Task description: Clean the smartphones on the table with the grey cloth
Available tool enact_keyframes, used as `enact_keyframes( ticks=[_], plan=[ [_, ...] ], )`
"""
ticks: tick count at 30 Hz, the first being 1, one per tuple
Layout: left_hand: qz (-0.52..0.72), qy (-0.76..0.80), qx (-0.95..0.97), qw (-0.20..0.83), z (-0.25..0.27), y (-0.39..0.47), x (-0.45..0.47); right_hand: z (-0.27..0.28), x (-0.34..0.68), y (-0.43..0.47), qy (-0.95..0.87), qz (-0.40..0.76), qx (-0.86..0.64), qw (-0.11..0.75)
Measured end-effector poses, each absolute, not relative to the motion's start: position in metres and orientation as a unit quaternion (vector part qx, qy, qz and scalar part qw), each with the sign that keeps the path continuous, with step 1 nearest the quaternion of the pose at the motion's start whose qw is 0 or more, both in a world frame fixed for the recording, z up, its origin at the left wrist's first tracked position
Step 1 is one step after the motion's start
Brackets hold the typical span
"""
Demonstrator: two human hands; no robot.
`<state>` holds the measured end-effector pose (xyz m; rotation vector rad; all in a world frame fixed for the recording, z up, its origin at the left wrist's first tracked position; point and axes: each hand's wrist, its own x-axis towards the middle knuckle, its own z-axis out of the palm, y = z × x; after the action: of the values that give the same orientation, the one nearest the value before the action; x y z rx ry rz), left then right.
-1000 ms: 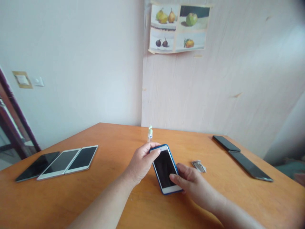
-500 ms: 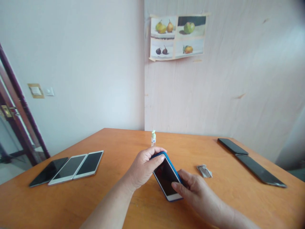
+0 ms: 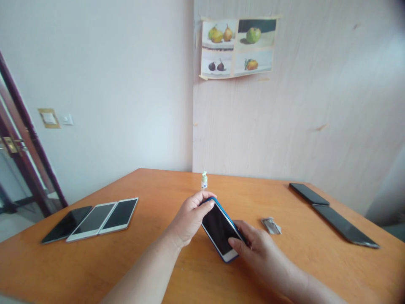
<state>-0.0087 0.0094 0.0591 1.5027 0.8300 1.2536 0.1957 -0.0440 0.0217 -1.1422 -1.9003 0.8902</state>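
Observation:
Between my two hands is a smartphone (image 3: 220, 232) with a dark screen, a white front frame and a blue case around its edge. It is tilted, its top leaning to the left. My left hand (image 3: 191, 217) grips the upper end, thumb over the top corner of the screen side and fingers behind. My right hand (image 3: 256, 247) holds the lower right side, its thumb on the lower part of the screen. The fingers behind the phone are mostly hidden.
On the left of the wooden table (image 3: 164, 185) lie a black phone (image 3: 66, 224) and two white phones (image 3: 91, 221). A pump bottle (image 3: 204, 180) stands behind my hands. Crumpled grey wrapping (image 3: 271, 226) lies right of centre. Two dark phones (image 3: 344, 226) lie at the far right.
The phone has shifted slightly up and to the left, with both hands still on it. The blue case shows a little less along its right edge.

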Motion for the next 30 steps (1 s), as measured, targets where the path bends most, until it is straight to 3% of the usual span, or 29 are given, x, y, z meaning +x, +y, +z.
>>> enact_keyframes(
  ticks=[15,20,30],
  plan=[
    [0.555,0.324,0.473,0.603,0.044,0.023,-0.003,0.025,0.201,-0.036,-0.621,0.445,-0.468,0.444],
    [0.462,0.309,0.483,0.677,0.036,0.016,0.005,0.024,0.206,-0.032,-0.583,0.445,-0.474,0.488],
    [0.432,0.370,0.545,0.616,0.031,0.008,0.015,0.022,0.207,-0.029,-0.565,0.436,-0.506,0.484]
  ],
)
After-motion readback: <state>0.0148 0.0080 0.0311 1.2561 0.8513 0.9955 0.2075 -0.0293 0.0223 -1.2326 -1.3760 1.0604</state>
